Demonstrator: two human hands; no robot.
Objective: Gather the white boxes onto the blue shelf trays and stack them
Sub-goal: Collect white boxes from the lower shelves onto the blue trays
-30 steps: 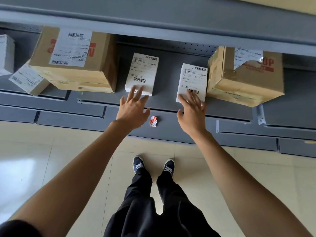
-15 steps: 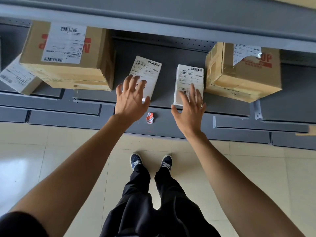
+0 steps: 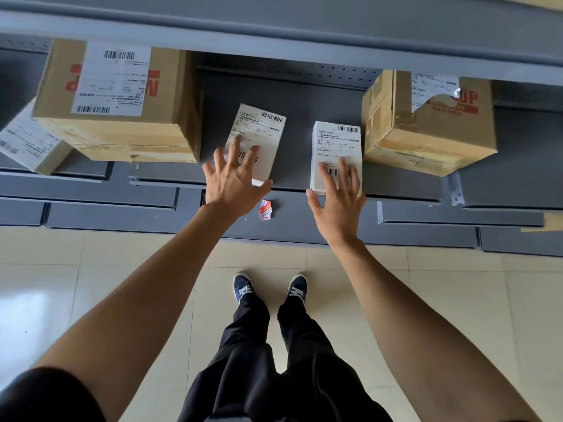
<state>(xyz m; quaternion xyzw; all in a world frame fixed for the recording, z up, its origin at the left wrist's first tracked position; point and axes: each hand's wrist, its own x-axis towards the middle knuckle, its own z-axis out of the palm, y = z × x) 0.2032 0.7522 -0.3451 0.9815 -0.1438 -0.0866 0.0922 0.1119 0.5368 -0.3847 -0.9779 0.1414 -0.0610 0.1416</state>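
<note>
Both hands have slid further up onto the parcels: the left hand (image 3: pixel 233 178) now lies with fingers spread and straight over the near end of the tilted left white box (image 3: pixel 259 134), and the right hand (image 3: pixel 338 193) lies the same way on the straighter right white box (image 3: pixel 336 144), neither curled round anything yet. Both boxes sit flat on the blue-grey shelf tray (image 3: pixel 304 95) between two brown cartons (image 3: pixel 122 102). Best play, by the look of it: square the tilted one first, then take each by its long edges and stack label-up, corners matched.
</note>
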